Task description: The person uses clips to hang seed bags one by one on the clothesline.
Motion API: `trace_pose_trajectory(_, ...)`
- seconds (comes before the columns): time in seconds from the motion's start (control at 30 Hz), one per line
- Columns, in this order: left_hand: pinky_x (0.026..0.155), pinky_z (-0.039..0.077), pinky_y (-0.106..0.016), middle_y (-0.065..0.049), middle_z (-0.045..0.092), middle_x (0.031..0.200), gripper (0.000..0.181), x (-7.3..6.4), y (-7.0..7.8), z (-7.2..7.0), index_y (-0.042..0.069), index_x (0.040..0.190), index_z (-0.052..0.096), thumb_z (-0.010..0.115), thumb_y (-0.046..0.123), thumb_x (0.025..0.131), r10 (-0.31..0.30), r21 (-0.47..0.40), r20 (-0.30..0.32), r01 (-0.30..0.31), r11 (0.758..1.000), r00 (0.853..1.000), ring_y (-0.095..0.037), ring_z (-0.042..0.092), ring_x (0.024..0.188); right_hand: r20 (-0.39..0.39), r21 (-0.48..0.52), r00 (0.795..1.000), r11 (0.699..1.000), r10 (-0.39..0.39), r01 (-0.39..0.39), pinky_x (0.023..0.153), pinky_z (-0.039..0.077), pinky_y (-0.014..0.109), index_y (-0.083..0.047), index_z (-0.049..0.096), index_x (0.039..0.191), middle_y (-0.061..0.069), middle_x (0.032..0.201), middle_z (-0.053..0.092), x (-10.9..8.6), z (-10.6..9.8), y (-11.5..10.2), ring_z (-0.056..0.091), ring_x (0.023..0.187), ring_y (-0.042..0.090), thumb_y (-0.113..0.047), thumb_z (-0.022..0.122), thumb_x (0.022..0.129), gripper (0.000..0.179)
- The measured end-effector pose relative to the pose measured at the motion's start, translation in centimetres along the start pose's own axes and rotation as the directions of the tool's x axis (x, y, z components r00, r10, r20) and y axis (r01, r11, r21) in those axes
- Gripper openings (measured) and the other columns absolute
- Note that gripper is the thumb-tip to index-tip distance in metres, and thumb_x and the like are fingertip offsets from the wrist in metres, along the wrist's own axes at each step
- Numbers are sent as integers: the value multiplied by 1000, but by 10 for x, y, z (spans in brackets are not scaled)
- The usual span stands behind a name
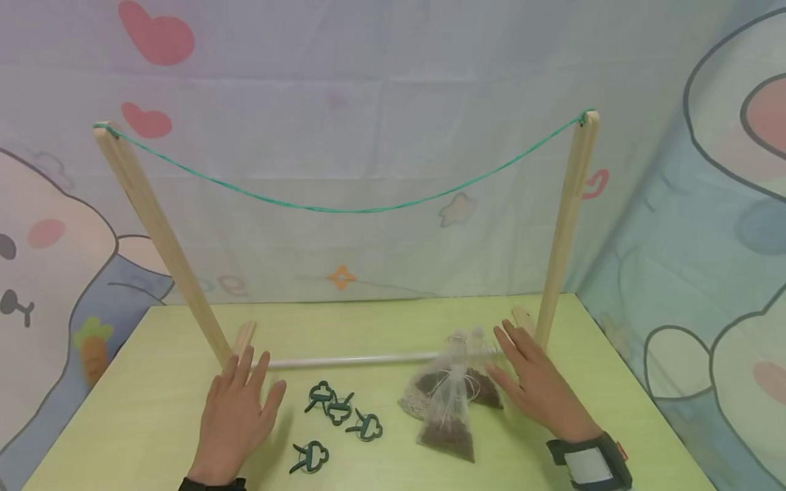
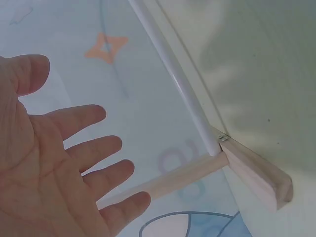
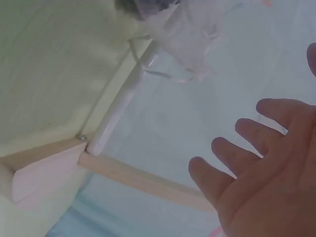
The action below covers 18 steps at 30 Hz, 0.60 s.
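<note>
My left hand (image 1: 236,416) is held palm down over the table's left part, fingers straight and slightly spread, holding nothing. Beside it lie several dark green plant clips (image 1: 339,408) with clover-shaped loops. On the other side, my right hand (image 1: 540,389) is outstretched with spread fingers, just right of some sheer drawstring bags (image 1: 448,433) with dark brown contents. The bags overlap, so part of the rear ones is hidden. In the left wrist view, the left palm (image 2: 44,168) faces the camera; the right palm (image 3: 276,182) likewise in its wrist view.
A wooden frame stands behind the hands, with a left post (image 1: 162,239) and a right post (image 1: 566,225). Slack green string (image 1: 344,211) sags between their tops. A white rod (image 1: 350,361) joins the bases. A printed cloth (image 1: 381,136) hangs behind the pale table (image 1: 123,409).
</note>
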<state>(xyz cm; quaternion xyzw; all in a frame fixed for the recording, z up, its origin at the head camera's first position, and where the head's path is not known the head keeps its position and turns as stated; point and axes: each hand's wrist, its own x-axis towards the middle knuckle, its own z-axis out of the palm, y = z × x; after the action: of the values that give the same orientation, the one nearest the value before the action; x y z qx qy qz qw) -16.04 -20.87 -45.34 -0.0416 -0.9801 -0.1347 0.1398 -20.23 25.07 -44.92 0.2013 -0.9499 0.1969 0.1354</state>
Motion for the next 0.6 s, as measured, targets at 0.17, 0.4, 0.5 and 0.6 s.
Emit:
trace_pose_trajectory(0.17,106,24,-58,-26,35,145,61,2,8,-2,4,137,45,31,49,99,51,-8,-34,-51,999,998,-46,30,133,2,64,1000,998,-4,4,98,40,50,-15,21,150,13,155,21,4,0,-13,27,138,35,-46,44,96,66)
trace_pose_trajectory(0.4,103,31,-56,-25,42,141,60,6,20,-1,3,135,48,33,49,99,83,-33,-27,-84,996,996,-45,40,127,-51,125,997,990,-56,62,98,42,44,-9,30,146,11,151,31,12,5,-32,38,133,30,-42,46,97,61)
trace_pose_trajectory(0.5,101,35,-54,-24,45,138,59,6,25,-1,4,133,50,36,49,98,92,-44,-36,-94,995,995,-42,45,124,-65,138,996,988,-67,75,91,47,38,-12,33,145,9,149,35,15,9,-41,41,131,28,-42,45,97,59)
trace_pose_trajectory(0.6,98,38,-53,-23,48,136,57,6,30,0,5,132,52,38,48,98,92,-49,-39,-94,994,995,-40,47,122,-74,174,994,981,-74,86,80,51,31,-14,36,144,7,147,38,18,14,-52,55,113,21,-42,46,96,56)
